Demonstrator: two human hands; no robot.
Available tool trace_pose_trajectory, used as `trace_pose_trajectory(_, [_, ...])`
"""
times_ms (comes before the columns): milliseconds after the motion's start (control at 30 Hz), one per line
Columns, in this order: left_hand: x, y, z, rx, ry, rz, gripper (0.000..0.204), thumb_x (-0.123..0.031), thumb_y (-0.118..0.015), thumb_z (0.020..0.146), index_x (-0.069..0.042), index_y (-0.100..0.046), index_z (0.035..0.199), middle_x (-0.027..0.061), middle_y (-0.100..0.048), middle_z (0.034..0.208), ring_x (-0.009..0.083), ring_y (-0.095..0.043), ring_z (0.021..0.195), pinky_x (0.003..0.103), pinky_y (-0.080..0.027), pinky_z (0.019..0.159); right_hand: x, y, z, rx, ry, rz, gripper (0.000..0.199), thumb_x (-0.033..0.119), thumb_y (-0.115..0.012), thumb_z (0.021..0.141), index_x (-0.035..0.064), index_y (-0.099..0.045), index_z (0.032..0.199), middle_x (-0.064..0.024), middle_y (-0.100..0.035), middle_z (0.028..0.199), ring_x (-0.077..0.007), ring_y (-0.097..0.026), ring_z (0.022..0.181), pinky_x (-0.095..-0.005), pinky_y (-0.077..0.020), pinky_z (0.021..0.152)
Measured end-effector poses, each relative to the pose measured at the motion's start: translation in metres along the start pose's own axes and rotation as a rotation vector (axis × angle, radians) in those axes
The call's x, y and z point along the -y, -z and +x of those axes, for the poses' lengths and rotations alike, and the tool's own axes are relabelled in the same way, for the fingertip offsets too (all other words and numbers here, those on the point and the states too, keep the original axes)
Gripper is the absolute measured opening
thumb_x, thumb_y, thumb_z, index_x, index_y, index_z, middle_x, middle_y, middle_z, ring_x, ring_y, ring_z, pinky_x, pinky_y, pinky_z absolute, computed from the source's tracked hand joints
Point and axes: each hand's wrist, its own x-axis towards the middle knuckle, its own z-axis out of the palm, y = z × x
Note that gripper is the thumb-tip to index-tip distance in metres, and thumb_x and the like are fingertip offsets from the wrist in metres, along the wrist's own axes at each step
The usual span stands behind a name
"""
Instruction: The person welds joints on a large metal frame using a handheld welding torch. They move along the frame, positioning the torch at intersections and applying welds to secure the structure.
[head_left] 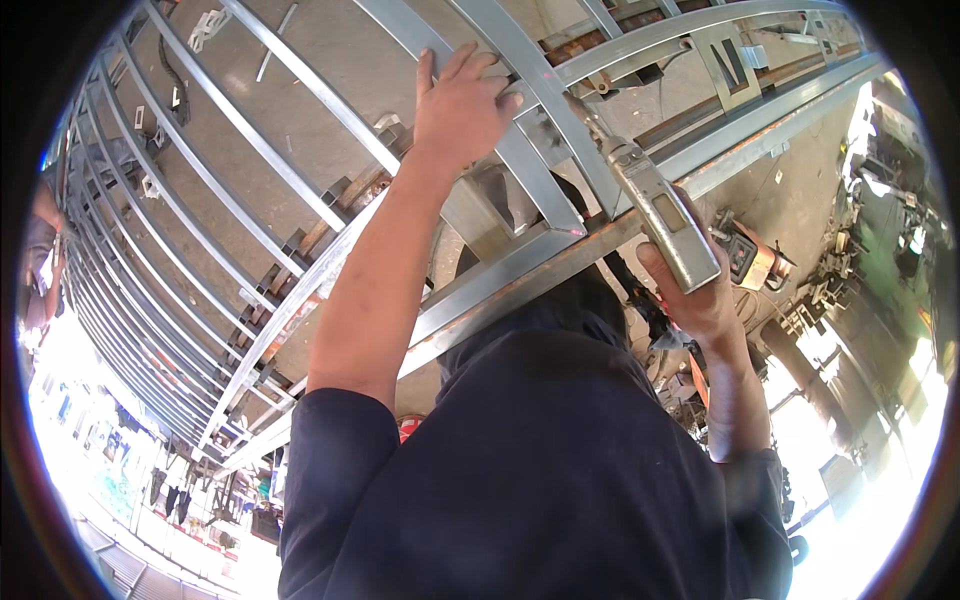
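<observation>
My right hand [700, 290] grips a grey metal handheld welding gun [650, 195] with a small window in its body and a thin nozzle. The nozzle points up and left, close to the place where steel tubes of a frame meet. A dark hose [640, 300] hangs beside the hand. My left hand [462, 110] lies with spread fingers on a square steel tube [530, 170] of this frame. That tube meets a front rail [500, 270] near my body; a second tube [545, 90] runs beside it.
Long parallel steel bars [240, 130] form a large grating on the left. At the right, an orange-and-black machine [755, 262] stands on the floor amid scattered metal parts. Another person [45, 250] is at the far left edge. Rusty supports [360, 190] lie under the frame.
</observation>
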Motion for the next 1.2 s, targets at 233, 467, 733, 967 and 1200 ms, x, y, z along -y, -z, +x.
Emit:
trace_pose_trajectory(233, [0.001,-0.018,-0.012,-0.317,0.055,-0.157,0.037,-0.044,-0.07,0.094,-0.018,-0.077,0.118,0.0021,-0.056,0.147,0.0262,-0.039,0.15,0.059,-0.017,0.127,0.002,-0.011,0.014,-0.012,0.086,-0.047,0.067,0.024,-0.082,0.094,0.0033,-0.052,0.15,-0.0174,-0.072,0.127,-0.022,-0.068,0.119,-0.0353,-0.0515,0.101])
trace_pose_trajectory(467, [-0.004,-0.032,-0.02,-0.475,0.118,-0.23,0.027,-0.035,-0.075,0.09,-0.017,-0.077,0.11,0.0032,-0.059,0.142,0.0287,-0.045,0.144,0.06,-0.022,0.123,0.006,-0.011,0.027,0.036,0.042,-0.031,0.067,0.024,-0.082,0.094,0.0039,-0.052,0.151,-0.0161,-0.073,0.125,-0.0193,-0.068,0.117,-0.0346,-0.0524,0.099])
trace_pose_trajectory(733, [-0.016,-0.038,-0.021,-0.546,0.172,-0.293,0.018,-0.031,-0.079,0.086,-0.016,-0.078,0.096,0.0034,-0.06,0.139,0.0316,-0.047,0.142,0.06,-0.025,0.12,0.004,-0.008,0.037,0.059,0.039,0.028,0.066,0.024,-0.081,0.094,0.004,-0.052,0.15,-0.0146,-0.073,0.123,-0.0191,-0.068,0.115,-0.0338,-0.0521,0.099])
trace_pose_trajectory(967, [-0.019,-0.042,-0.019,-0.583,0.184,-0.325,0.016,-0.028,-0.08,0.084,-0.016,-0.076,0.094,0.0049,-0.06,0.138,0.0336,-0.047,0.142,0.061,-0.027,0.118,0.005,-0.006,0.04,0.079,0.045,0.023,0.064,0.026,-0.08,0.096,0.0037,-0.053,0.149,-0.0134,-0.073,0.116,-0.0183,-0.069,0.109,-0.0335,-0.0524,0.096])
trace_pose_trajectory(1200, [-0.02,-0.043,-0.019,-0.572,0.187,-0.321,0.014,-0.026,-0.079,0.085,-0.015,-0.075,0.091,0.0064,-0.059,0.138,0.0352,-0.046,0.142,0.061,-0.027,0.118,0.008,-0.005,0.042,0.103,0.036,0.026,0.064,0.026,-0.079,0.096,0.0037,-0.052,0.15,-0.0124,-0.073,0.115,-0.0174,-0.068,0.108,-0.0328,-0.0523,0.095])
